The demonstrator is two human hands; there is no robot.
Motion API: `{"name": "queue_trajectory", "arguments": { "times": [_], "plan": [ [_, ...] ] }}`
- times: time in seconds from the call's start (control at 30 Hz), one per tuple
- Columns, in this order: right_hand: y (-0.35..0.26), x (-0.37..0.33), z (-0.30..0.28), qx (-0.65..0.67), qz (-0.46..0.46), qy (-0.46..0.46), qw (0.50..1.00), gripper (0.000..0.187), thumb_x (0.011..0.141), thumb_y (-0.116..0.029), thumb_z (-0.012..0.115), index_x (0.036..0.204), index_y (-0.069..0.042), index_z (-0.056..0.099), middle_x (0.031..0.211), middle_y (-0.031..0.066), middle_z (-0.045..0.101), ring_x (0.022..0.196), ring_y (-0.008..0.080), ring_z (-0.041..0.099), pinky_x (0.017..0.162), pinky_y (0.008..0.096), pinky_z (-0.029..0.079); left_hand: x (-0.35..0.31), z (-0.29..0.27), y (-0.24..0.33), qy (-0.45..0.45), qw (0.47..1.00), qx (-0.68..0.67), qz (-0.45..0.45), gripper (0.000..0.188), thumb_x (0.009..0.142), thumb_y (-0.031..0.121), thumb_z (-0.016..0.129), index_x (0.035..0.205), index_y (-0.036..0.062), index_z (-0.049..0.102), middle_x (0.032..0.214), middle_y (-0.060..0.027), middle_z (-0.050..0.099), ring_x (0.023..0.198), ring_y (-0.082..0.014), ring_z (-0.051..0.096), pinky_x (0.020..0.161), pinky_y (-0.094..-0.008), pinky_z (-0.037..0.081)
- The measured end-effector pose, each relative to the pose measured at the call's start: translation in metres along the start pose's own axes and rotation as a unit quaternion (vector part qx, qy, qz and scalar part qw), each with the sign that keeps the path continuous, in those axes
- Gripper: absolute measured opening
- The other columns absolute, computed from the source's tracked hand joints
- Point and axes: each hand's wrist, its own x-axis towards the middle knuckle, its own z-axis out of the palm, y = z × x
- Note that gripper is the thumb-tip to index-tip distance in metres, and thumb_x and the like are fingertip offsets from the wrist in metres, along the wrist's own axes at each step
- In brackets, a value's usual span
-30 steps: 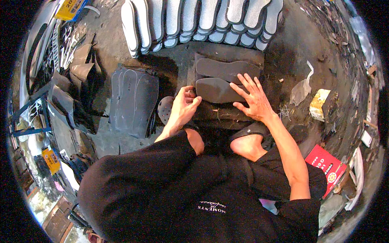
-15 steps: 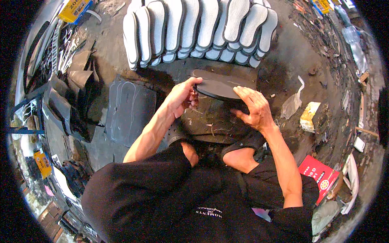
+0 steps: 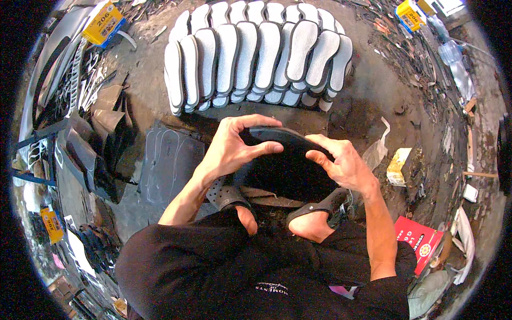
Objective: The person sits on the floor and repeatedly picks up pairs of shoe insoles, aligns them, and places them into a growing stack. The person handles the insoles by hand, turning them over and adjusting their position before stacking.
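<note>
In front of my shins I hold up a flat black sole-like piece (image 3: 285, 168) with a curved upper edge. My left hand (image 3: 234, 143) is closed on its upper left, fingers over the edge and thumb on the near face. At its upper right, my right hand (image 3: 344, 164) grips the edge between fingers and thumb. The lower outline of the piece blends into the dark ground. Beyond my hands stand rows of stacked white-topped insoles (image 3: 242, 58) with dark rims. To the left lies a dark sheet (image 3: 169, 165) marked with pale sole outlines.
Bent dark sheets (image 3: 85, 149) and pale offcut strips (image 3: 88, 64) crowd the left side. A yellow-and-blue box (image 3: 104, 24) is at the far left. On the right lie a yellowed scrap (image 3: 399, 166), a translucent plastic piece (image 3: 377, 146) and a red box (image 3: 420, 242).
The black piece has tilted up, its broad face now toward me. My left hand has shifted its grip, its thumb now on the near face. My view has tilted, showing more of the insole rows.
</note>
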Motion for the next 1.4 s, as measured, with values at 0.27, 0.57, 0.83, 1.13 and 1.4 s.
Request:
{"name": "queue_trajectory", "arguments": {
  "times": [0.27, 0.57, 0.83, 1.13, 1.4],
  "plan": [
    [-0.003, 0.012, 0.028, 0.033, 0.0, 0.032, 0.999, 0.037, 0.105, -0.032, 0.072, 0.117, 0.003, 0.074, 0.102, 0.0181, 0.078, 0.091, 0.03, 0.075, 0.081, 0.0404, 0.057, -0.012, 0.023, -0.021, -0.032, 0.987, -0.11, -0.116, 0.03, 0.09, 0.024, 0.09, 0.112, 0.0047, 0.084, 0.101, -0.0043, 0.082, 0.095, -0.0105, 0.072, 0.087, -0.0313, 0.058],
    [0.0, 0.011, 0.039, 0.061, 0.106, -0.004, 0.993, 0.033, 0.106, -0.032, 0.072, 0.111, 0.001, 0.076, 0.091, 0.0151, 0.078, 0.081, 0.0198, 0.073, 0.073, 0.0372, 0.055, -0.016, 0.03, -0.041, -0.027, 0.975, -0.16, -0.151, 0.023, 0.094, 0.019, 0.086, 0.11, 0.0032, 0.085, 0.101, -0.0059, 0.082, 0.097, -0.0117, 0.071, 0.093, -0.0309, 0.055],
    [0.018, 0.017, 0.035, 0.038, 0.07, 0.125, 0.989, 0.042, 0.11, -0.041, 0.063, 0.108, -0.001, 0.076, 0.081, 0.0124, 0.072, 0.074, 0.0121, 0.06, 0.069, 0.0354, 0.052, -0.016, 0.018, -0.042, -0.031, 0.971, -0.175, -0.161, 0.026, 0.104, 0.026, 0.077, 0.108, 0.0009, 0.082, 0.103, -0.0009, 0.079, 0.093, -0.0078, 0.068, 0.086, -0.0284, 0.056],
    [0.001, 0.02, 0.056, 0.065, 0.066, 0.122, 0.988, 0.045, 0.112, -0.044, 0.06, 0.103, 0.0, 0.069, 0.074, 0.0066, 0.055, 0.074, 0.0116, 0.049, 0.068, 0.0341, 0.047, -0.013, 0.012, -0.037, -0.082, 0.967, -0.156, -0.184, 0.034, 0.103, 0.031, 0.076, 0.109, -0.0019, 0.08, 0.097, -0.0009, 0.079, 0.09, -0.0109, 0.068, 0.088, -0.0317, 0.054],
    [0.041, 0.031, 0.066, 0.29, 0.122, 0.33, 0.89, 0.043, 0.115, -0.038, 0.058, 0.104, 0.001, 0.072, 0.097, -0.0047, 0.065, 0.096, 0.009, 0.055, 0.089, 0.0299, 0.047, -0.013, 0.025, -0.032, 0.218, 0.942, -0.255, -0.019, 0.076, 0.083, 0.023, 0.096, 0.145, 0.002, 0.058, 0.135, -0.008, 0.067, 0.123, -0.0211, 0.063, 0.107, -0.0384, 0.049]
  ]
}}
